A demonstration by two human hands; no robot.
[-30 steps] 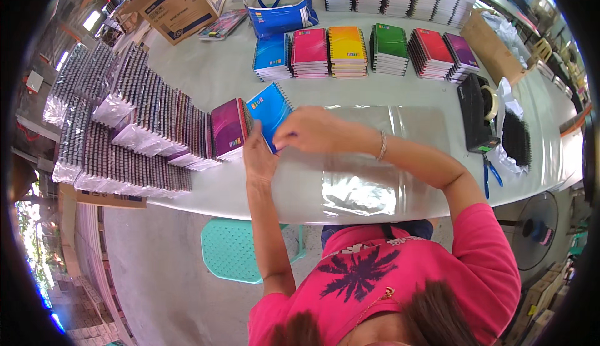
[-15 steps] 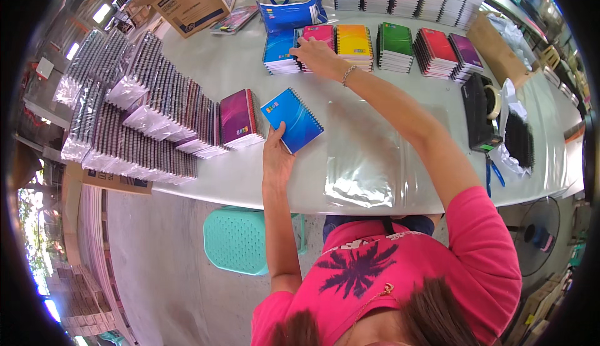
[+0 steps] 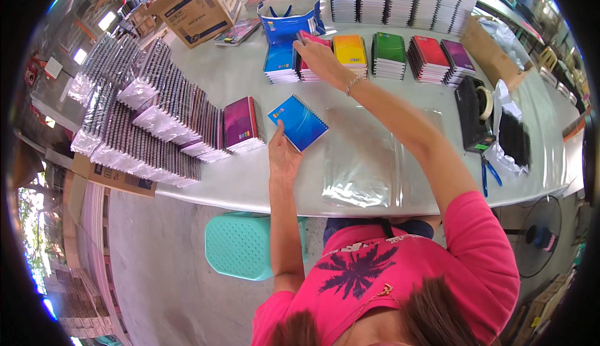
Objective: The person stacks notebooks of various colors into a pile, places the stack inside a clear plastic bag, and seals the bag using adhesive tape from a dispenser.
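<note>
My left hand point(image 3: 286, 153) grips a blue spiral notebook point(image 3: 301, 125) by its lower left side, holding it tilted over the table's near part. Farther off, my right hand point(image 3: 310, 52) closes on the left edge of a pink notebook point(image 3: 320, 39) at the top of its stack, its far edge tipped up; my fingers cover part of it. That stack stands in a row between blue notebooks point(image 3: 279, 60) and yellow notebooks point(image 3: 350, 51). Green point(image 3: 390, 49), red point(image 3: 429, 54) and purple notebooks point(image 3: 460, 57) continue the row rightward.
Plastic-wrapped notebook bundles point(image 3: 137, 115) are piled at left, beside a purple-topped stack point(image 3: 240, 124). Clear plastic sleeves point(image 3: 362, 171) lie before me. At right are a tape dispenser point(image 3: 472, 112) and blue-handled pliers point(image 3: 490, 174). A blue-white bag point(image 3: 290, 24) and carton point(image 3: 200, 12) stand behind.
My right hand has tipped up the top pink notebook, its far edge rising toward the bag. My left hand still holds the blue notebook. The whole view has shifted slightly.
</note>
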